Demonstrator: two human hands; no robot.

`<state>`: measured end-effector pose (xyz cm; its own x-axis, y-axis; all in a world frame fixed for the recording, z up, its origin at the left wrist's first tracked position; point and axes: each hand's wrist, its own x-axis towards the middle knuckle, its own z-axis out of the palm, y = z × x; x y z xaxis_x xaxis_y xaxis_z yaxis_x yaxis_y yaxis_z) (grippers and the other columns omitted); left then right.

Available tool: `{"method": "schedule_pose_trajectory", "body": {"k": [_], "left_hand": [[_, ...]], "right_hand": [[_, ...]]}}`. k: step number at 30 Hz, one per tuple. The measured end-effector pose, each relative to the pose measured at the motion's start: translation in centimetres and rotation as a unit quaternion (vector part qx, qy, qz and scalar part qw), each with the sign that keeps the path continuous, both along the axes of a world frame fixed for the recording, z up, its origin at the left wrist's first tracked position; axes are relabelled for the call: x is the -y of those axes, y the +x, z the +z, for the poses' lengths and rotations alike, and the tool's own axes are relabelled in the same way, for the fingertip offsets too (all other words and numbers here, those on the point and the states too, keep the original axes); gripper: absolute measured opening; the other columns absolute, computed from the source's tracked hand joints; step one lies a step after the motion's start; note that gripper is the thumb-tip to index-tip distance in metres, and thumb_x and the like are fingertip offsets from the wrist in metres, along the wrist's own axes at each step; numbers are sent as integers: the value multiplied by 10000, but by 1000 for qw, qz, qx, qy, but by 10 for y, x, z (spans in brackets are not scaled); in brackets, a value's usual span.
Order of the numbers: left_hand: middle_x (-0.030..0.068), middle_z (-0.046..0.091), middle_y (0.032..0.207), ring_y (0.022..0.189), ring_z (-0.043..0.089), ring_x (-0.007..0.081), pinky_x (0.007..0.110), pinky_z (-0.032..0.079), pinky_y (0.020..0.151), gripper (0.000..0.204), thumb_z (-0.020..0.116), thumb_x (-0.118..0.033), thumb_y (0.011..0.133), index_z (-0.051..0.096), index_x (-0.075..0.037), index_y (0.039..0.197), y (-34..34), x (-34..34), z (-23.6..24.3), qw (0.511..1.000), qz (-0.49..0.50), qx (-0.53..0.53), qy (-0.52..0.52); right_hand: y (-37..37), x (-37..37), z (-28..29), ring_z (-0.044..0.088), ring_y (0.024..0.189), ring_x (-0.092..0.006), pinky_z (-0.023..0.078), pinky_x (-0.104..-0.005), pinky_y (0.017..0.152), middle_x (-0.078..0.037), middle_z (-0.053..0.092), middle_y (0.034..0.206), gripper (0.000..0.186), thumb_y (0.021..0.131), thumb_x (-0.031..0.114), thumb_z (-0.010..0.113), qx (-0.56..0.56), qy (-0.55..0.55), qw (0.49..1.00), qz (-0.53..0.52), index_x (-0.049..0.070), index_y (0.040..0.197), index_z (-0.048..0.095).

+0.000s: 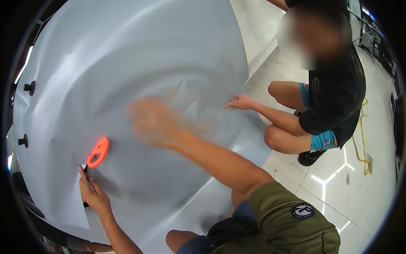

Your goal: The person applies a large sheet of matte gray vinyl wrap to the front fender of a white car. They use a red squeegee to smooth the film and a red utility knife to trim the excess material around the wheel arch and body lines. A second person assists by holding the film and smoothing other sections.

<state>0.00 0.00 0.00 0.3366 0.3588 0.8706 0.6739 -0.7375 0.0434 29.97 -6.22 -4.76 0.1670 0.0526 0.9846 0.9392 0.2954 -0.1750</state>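
A large sheet of glossy grey film (pixel 139 55) spreads over a big curved surface, with soft ripples across it. My right hand (pixel 154 118) is over the middle of the sheet, smeared by motion, so its fingers and anything in them cannot be made out. At the lower left my left hand (pixel 94 192) rests at a cut edge of the film, fingers stretched out and apart. A dark strip shows in the gap there. Just above those fingertips lies a bright orange tool (pixel 99 152) with looped openings, touched by neither hand.
Two black round knobs (pixel 29 88) stand on the film's left side. At the right a person (pixel 334 89) in a black shirt squats, one hand (pixel 241 103) at the film. A yellow cord (pixel 361 135) lies on the white tiled floor (pixel 292 173) behind that person.
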Motion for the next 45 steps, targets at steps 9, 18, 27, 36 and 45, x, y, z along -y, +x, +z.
{"method": "schedule_pose_trajectory", "body": {"k": [9,18,27,36,45], "left_hand": [[81,564,894,797,529,217,302,446,780,520,443,52,933,459,-111,1427,5,-1,0,999,31,-37,11],[67,527,850,767,516,208,307,445,746,573,445,103,896,484,-138,1415,1,-13,-6,995,67,-40,68],[66,530,840,752,517,194,297,444,717,598,452,119,874,490,-140,1412,2,-9,-5,994,69,-48,75],[66,554,868,749,515,190,290,445,713,587,460,103,893,477,-150,1423,-2,-11,-2,992,58,-61,95],[60,540,852,738,505,172,274,442,698,562,465,93,911,475,-140,1423,0,-10,-3,994,48,-57,76]], "right_hand": [[-53,-23,48,508,671,-183,423,-284,548,-37,560,793,115,795,205,627,238,23,971,5,94,825,617],[-2,-13,50,535,718,-192,450,-309,607,-32,569,827,90,782,188,613,271,8,962,13,104,801,584],[99,21,0,586,872,-296,495,-392,731,-113,598,985,179,774,23,584,131,-41,990,-37,39,951,579],[164,40,-72,591,924,-337,513,-413,762,-132,602,1021,271,737,-66,597,-24,-38,993,-105,26,991,573],[173,56,-84,584,891,-333,513,-412,732,-122,577,995,253,784,-51,583,-65,-36,991,-115,32,1020,548]]}}
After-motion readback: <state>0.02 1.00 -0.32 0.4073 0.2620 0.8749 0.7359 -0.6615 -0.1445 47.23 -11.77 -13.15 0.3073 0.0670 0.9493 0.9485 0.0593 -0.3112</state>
